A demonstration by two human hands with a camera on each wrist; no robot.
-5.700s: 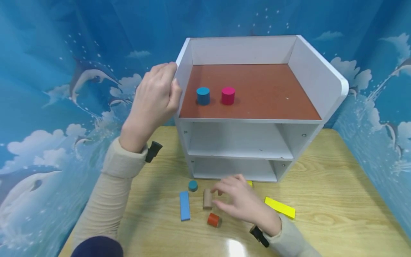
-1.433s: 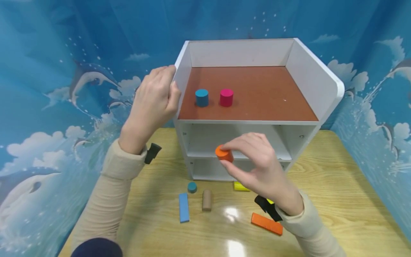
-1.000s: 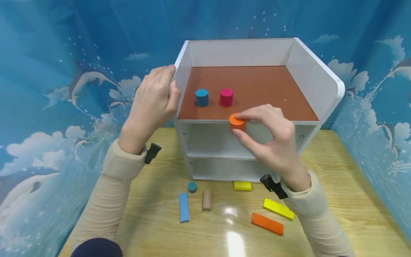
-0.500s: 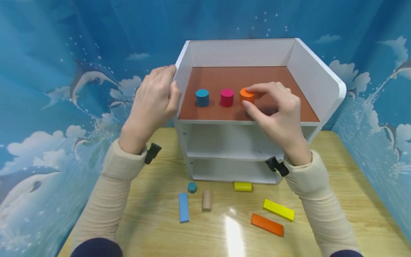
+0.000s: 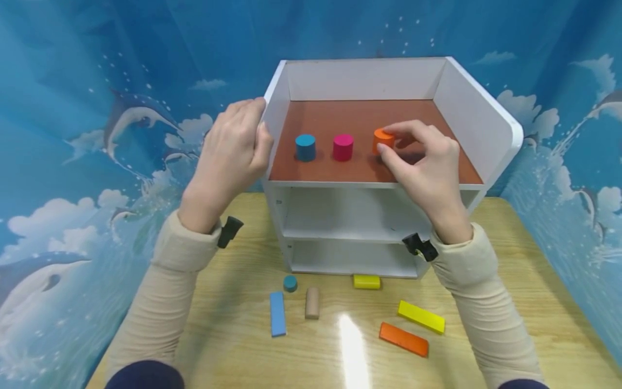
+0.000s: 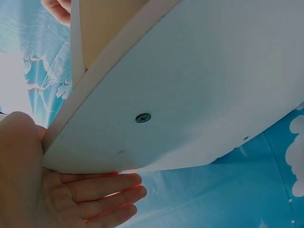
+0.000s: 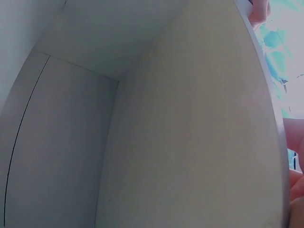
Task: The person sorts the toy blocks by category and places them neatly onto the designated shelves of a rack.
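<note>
In the head view my right hand (image 5: 427, 162) pinches an orange cylinder block (image 5: 383, 141) between thumb and fingers, at the brown top of a white shelf unit (image 5: 374, 185). A blue cylinder (image 5: 305, 148) and a pinkish-red cylinder (image 5: 343, 147) stand upright in a row to its left. My left hand (image 5: 233, 146) holds the edge of the unit's left side panel. From the left wrist, the left fingers (image 6: 107, 197) show beside the white panel (image 6: 190, 95). The right wrist view holds mostly the shelf interior (image 7: 190, 118), with part of the hand at the right edge.
On the wooden table (image 5: 233, 346) lie a teal disc (image 5: 290, 283), a blue plank (image 5: 278, 314), a brown cylinder (image 5: 312, 303), a yellow block (image 5: 366, 282), a yellow plank (image 5: 421, 317) and an orange plank (image 5: 404, 339). Raised white walls border the unit's top. A blue dolphin-print curtain (image 5: 97, 108) surrounds everything.
My right hand has picked the orange cylinder off the table, carried it up onto the brown top and shifted it slightly right. The left hand has stayed on the panel.
</note>
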